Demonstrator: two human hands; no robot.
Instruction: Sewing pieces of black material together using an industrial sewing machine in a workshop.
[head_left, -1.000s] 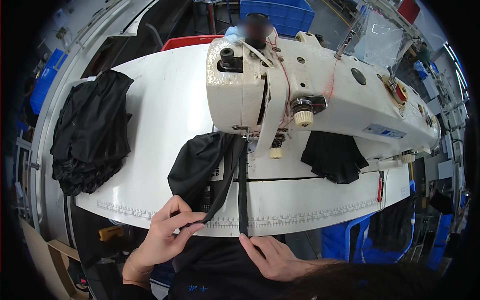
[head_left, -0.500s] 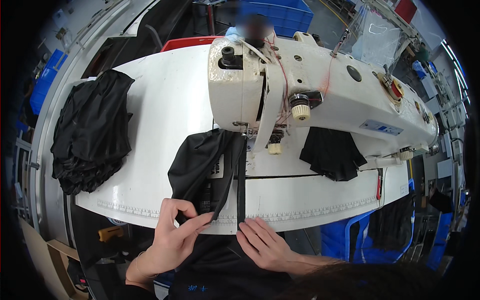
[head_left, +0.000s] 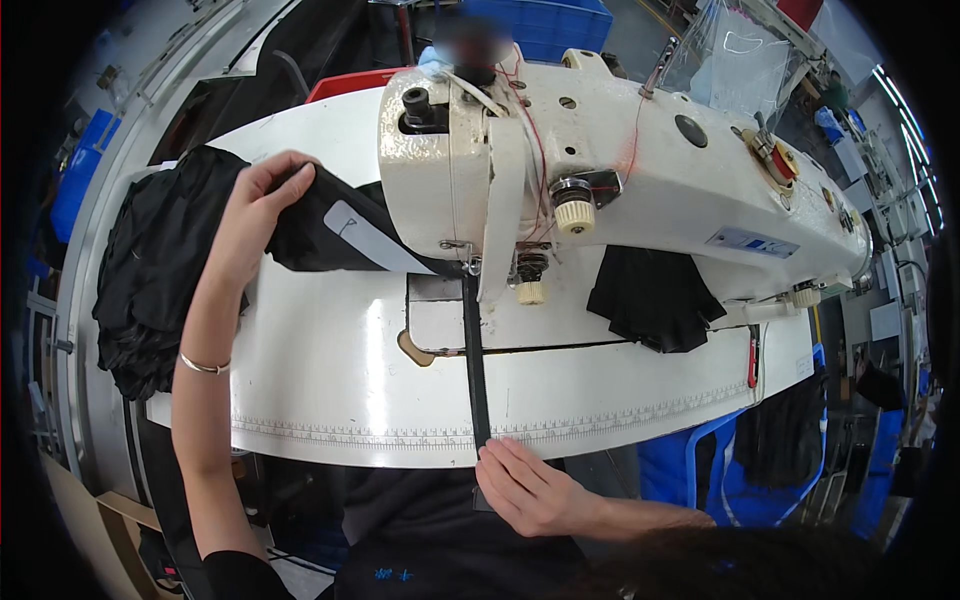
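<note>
My left hand (head_left: 270,200) pinches the corner of a black fabric piece (head_left: 325,250) at upper left; a pale printed patch shows on the piece, which stretches to the needle area of the white sewing machine (head_left: 620,170). From the presser foot (head_left: 472,268) a narrow black strip (head_left: 473,360) runs down to the table's front edge, where my right hand (head_left: 530,490) holds it with curled fingers. A pile of black fabric (head_left: 140,280) lies left of my left hand. Another black piece (head_left: 650,305) rests under the machine's arm.
The white tabletop (head_left: 300,370) has a printed ruler along its front. A red-handled tool (head_left: 751,355) lies at its right. Beyond are a red bin (head_left: 345,80), a blue crate (head_left: 530,25) and a clear bag (head_left: 730,70). A blue bag (head_left: 680,460) with dark fabric sits below right.
My left hand has gone up and left, swinging the fabric piece over beside the machine head and exposing the tabletop below. My right hand's fingers have curled more over the strip.
</note>
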